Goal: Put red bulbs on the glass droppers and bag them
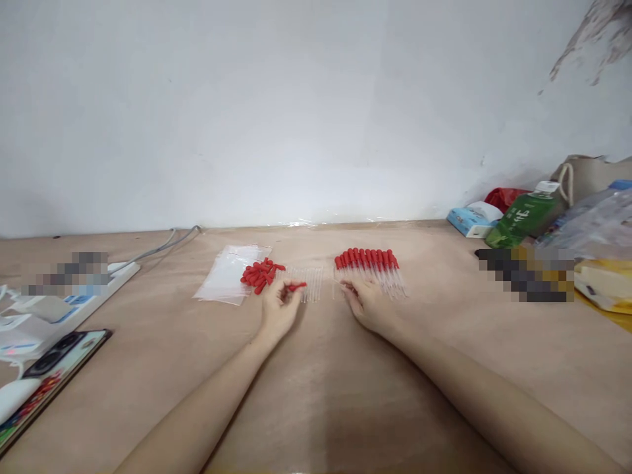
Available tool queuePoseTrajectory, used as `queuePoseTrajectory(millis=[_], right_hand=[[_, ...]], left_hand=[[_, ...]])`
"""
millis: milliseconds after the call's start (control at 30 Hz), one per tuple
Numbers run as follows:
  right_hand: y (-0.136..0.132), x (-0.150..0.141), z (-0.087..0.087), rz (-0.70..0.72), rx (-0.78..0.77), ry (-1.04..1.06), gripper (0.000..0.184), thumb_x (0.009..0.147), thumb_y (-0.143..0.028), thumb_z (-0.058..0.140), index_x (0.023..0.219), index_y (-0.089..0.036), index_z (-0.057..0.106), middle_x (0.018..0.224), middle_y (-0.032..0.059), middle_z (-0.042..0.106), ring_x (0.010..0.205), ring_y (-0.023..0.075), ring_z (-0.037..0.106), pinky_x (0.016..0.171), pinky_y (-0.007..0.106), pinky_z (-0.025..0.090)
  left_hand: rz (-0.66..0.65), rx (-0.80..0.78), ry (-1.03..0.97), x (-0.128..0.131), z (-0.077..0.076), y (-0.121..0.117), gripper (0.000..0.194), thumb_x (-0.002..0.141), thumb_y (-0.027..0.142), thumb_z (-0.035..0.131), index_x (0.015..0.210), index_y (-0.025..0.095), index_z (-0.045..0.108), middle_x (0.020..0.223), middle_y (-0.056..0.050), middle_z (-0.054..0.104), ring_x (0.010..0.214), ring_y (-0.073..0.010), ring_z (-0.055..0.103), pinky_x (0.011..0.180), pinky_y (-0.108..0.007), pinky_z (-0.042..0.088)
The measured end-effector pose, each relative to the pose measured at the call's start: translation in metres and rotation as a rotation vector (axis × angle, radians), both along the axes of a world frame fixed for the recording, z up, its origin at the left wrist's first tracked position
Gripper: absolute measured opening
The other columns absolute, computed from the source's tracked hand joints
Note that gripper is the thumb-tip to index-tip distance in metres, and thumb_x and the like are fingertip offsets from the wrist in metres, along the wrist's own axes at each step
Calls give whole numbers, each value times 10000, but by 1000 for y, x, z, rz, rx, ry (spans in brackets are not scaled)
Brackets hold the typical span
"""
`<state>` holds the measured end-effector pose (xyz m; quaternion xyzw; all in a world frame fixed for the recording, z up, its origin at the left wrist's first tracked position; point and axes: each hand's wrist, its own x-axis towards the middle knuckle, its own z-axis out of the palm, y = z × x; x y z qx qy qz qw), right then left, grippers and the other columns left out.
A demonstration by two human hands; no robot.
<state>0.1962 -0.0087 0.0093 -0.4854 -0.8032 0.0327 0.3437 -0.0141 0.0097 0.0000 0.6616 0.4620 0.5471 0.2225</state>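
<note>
Pinched in my left hand [281,301] is a red rubber dropper bulb [299,287], its narrow end pointing right. My right hand [364,299] has its thumb and fingers together around a thin clear glass tube [334,283], which is hard to see. Between the hands lies a row of clear glass tubes [312,280]. A pile of loose red dropper bulbs [257,271] lies just behind my left hand. Beyond my right hand, several droppers [368,258] with red bulbs on their tubes lie side by side, bulbs towards the wall; my hand hides part of them.
Clear plastic bags [224,280] lie left of the bulb pile. Further left are a white power strip [106,289] with cables and a phone [64,368]. On the right stand a tissue pack [467,222], a green bottle [523,217] and plastic bags [592,217].
</note>
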Motion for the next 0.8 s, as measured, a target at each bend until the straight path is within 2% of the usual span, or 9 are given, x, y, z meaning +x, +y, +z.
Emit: queuePoseTrajectory(millis=[100,267,367,467,600,800], right_hand=[[-6,0,-5,9,-10,-5,243,885,-236,347,1005,-192,554,920,55,657,816,161,582,767,307,305],[-9,-4,-8,70,8,-34,239,882,-229,357,967,-198,578,928,43,662,814,152,581,742,303,277],[-9,-5,-9,99,19,-38,229,880,-231,366,968,-197,575,929,39,661,787,143,579,733,303,262],[-10,-5,-9,126,22,-47,216,876,-224,375,952,-197,575,895,25,662,733,126,571,719,298,252],[-10,-3,-8,178,26,-64,205,868,-215,387,945,-198,576,838,13,655,682,117,545,707,292,244],[-8,1,-8,219,63,-85,208,866,-209,409,906,-203,613,717,-2,616,629,103,499,671,282,224]], left_hand=[[-143,-131,-10,10,-7,-10,150,738,280,582,779,171,487,722,-4,583,660,-125,591,608,-239,467],[-219,-185,53,7,-7,-14,226,774,304,558,950,176,500,923,-48,593,792,-147,617,683,-264,482],[-260,-197,81,7,-7,-14,250,789,314,545,996,177,519,972,-68,602,839,-162,614,728,-294,488],[-280,-155,91,8,-7,-14,239,801,303,531,1003,175,536,957,-68,616,861,-168,609,751,-304,491],[-241,-87,150,6,-5,-16,217,793,291,546,973,177,590,910,-50,651,822,-162,616,738,-290,498],[-260,-92,178,2,-7,-17,244,773,317,579,969,180,627,897,-41,673,796,-162,626,732,-281,502]])
